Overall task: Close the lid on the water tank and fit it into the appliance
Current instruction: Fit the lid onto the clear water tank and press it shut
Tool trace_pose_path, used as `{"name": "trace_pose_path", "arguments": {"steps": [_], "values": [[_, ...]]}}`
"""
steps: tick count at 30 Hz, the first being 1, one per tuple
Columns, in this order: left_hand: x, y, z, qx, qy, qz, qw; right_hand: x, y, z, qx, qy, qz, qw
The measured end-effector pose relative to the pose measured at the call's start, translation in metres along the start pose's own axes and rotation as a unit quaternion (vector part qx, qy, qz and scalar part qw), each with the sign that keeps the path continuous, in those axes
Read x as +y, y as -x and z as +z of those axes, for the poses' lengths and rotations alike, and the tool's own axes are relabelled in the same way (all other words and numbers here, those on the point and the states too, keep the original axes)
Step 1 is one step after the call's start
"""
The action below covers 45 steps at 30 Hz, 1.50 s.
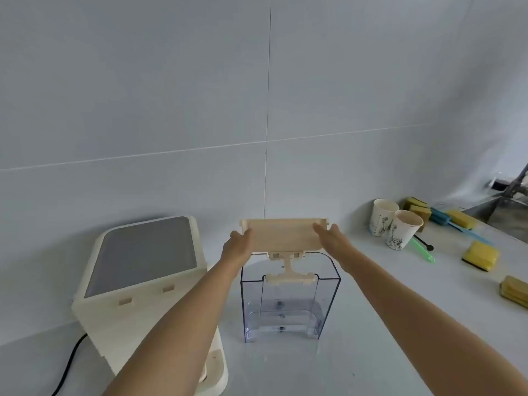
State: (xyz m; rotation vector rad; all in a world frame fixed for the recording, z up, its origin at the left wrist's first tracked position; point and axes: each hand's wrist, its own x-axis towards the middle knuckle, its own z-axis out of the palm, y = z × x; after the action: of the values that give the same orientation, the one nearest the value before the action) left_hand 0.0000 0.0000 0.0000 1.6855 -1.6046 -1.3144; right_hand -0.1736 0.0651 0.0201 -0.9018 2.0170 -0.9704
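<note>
A clear plastic water tank (290, 307) stands upright on the white counter, open at the top. Its cream lid (283, 234) is swung up on a hinge piece (290, 274) at the tank's rim and stands almost vertical above it. My left hand (238, 244) grips the lid's left edge and my right hand (331, 237) grips its right edge. The cream appliance (140, 284) with a grey top panel sits to the left of the tank, partly behind my left forearm.
Two paper cups (395, 224) stand at the right rear. Yellow sponges (480, 255), blue-and-yellow scrubbers (445, 215) and a green utensil (423, 250) lie on the counter beyond them. A steel sink (505, 215) is at the far right. A black cable (70, 364) runs from the appliance.
</note>
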Motion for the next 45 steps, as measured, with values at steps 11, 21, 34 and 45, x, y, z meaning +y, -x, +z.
{"name": "trace_pose_path", "arguments": {"steps": [11,21,34,45], "values": [[0.010,-0.003,0.001,-0.011,0.010,0.002,1.000,0.002,-0.015,0.001,-0.004,-0.048,0.029,0.998],[0.006,0.035,0.001,0.050,0.050,0.037,0.997,0.016,0.021,-0.005,0.043,-0.054,-0.053,0.996],[-0.044,0.069,0.004,0.014,0.085,0.091,0.992,0.063,0.060,0.008,0.046,0.080,-0.089,0.992],[-0.066,0.079,0.009,-0.001,0.064,0.082,0.995,0.087,0.062,0.021,0.029,0.073,-0.062,0.995]]}}
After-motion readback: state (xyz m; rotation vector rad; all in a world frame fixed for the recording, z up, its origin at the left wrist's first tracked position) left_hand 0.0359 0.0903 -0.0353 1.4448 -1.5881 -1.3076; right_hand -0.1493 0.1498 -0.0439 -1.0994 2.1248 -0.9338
